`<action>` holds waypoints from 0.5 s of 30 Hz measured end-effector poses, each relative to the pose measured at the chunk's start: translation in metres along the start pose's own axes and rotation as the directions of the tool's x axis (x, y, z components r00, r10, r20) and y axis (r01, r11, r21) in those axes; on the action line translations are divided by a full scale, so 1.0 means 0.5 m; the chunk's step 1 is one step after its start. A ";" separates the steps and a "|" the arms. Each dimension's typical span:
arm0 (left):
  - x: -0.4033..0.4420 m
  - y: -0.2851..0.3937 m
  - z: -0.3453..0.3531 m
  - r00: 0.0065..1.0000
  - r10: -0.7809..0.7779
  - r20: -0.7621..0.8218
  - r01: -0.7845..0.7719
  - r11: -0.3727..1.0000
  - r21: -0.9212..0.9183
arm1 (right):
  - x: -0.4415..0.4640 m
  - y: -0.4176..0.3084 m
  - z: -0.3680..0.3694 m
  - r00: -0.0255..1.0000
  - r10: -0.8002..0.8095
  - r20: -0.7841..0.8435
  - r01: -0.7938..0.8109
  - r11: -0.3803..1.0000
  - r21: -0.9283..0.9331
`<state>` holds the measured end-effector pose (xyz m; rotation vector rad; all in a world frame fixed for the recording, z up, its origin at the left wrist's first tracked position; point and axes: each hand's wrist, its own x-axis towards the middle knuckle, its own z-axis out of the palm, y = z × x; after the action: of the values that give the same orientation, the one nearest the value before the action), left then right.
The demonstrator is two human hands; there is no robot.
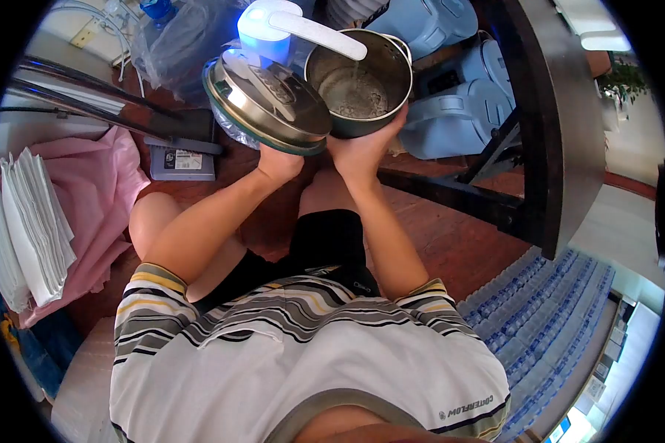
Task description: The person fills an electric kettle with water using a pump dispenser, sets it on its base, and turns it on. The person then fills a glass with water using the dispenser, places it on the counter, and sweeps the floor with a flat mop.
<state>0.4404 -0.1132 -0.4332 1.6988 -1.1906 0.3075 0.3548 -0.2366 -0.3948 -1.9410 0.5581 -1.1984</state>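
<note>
My left hand point(281, 164) is closed on the edge of a shiny metal lid point(277, 92) with a dark green rim, held tilted beside the pot. Clear crinkled plastic shows under that lid; part of the grip is hidden. A metal pot point(358, 88) with some water in its bottom rests in my right hand point(366, 151), which cups it from below and the side. Above the pot reaches the white spout of a water pump point(318, 35), its body glowing blue. A thin stream seems to fall from the spout into the pot.
Light blue plastic jugs point(458, 118) stand to the right, behind the dark table frame point(561, 133). Packed water bottles point(539, 317) lie at lower right. White folded sheets point(37, 229) and pink cloth point(96, 192) are at left, near a grey box point(182, 162).
</note>
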 end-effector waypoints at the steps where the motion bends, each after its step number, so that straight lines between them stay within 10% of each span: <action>1: -0.002 -0.002 -0.001 0.998 -0.047 0.032 0.049 0.997 -0.064 | 0.000 -0.001 0.000 1.000 -0.001 0.000 0.001 1.000 0.000; 15: 0.018 0.016 -0.009 0.995 -0.061 -0.075 0.046 0.981 -0.186 | 0.001 -0.003 -0.001 1.000 -0.006 -0.012 0.005 0.999 -0.053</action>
<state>0.4396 -0.1148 -0.4203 1.5402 -1.0781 0.2235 0.3547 -0.2359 -0.3933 -1.9817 0.5965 -1.2110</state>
